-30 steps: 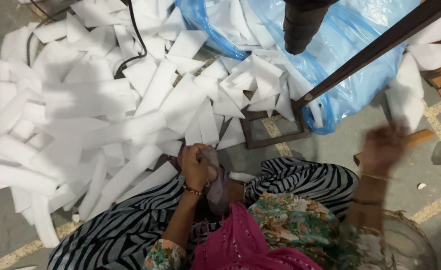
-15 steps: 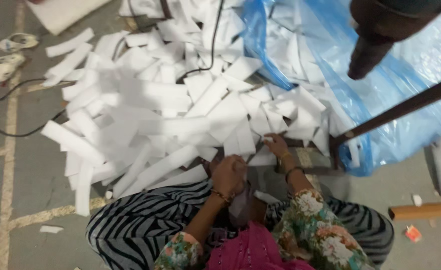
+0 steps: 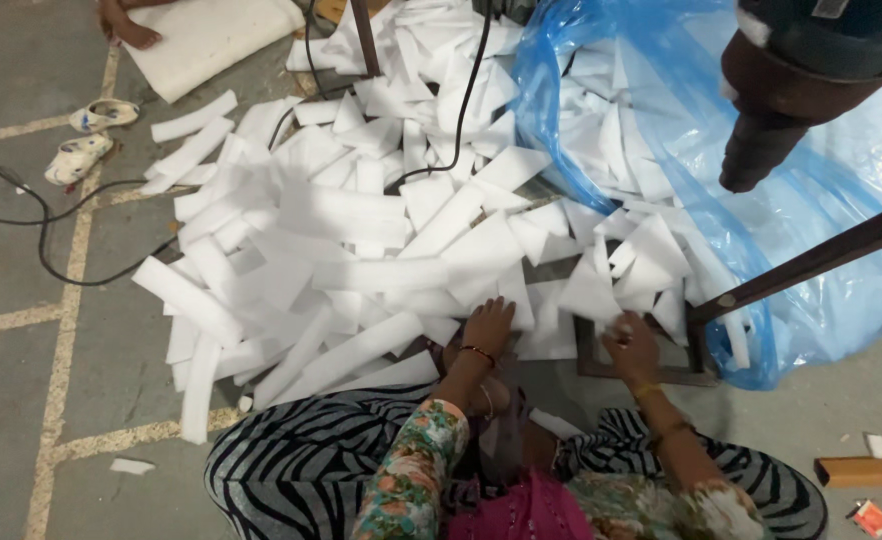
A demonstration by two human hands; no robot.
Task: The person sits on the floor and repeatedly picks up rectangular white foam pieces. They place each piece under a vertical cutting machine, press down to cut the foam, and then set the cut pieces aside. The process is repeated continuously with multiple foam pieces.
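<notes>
At the near edge of the foam strip pile [image 3: 361,250], in the head view, I see both hands now forward: left hand [image 3: 488,327] flat on strips, grip wide; right hand [image 3: 629,345], newly arrived from the side, pinching a white scrap [image 3: 621,322].

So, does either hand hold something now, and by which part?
The left hand lies flat on the white foam strips, gripping nothing. The right hand touches a white foam piece at its lower edge; a grip cannot be told.
</notes>
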